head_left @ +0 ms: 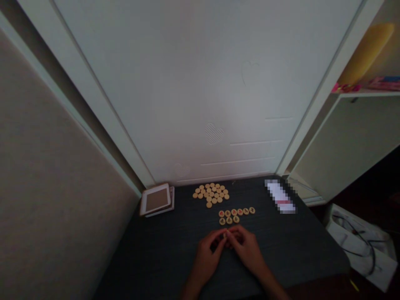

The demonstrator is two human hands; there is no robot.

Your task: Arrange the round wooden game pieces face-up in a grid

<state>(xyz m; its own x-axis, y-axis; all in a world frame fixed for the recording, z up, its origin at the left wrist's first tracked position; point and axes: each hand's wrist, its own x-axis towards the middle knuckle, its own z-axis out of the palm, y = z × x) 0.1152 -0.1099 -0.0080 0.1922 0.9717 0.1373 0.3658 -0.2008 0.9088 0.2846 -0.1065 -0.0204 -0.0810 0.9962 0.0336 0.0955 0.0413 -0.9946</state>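
Note:
Near the middle of the dark table (162, 254), my left hand (206, 253) and my right hand (246, 246) meet fingertip to fingertip. Pinched between them is a small pale xiangqi piece (224, 235), mostly hidden by the fingers. Just beyond lie two rows of round wooden xiangqi pieces with red or black characters face up: a longer far row (240, 211) and a near row (229, 221) of three. Farther back is a loose cluster of plain-faced pieces (211, 194), lying flat with no characters showing.
An open box (157, 199) with a white rim and brown inside sits at the back left. A blurred-out phone-like object (280, 196) lies at the back right. A white panel (200, 83) rises behind the table. A white bag (362, 250) with cables stands right of it.

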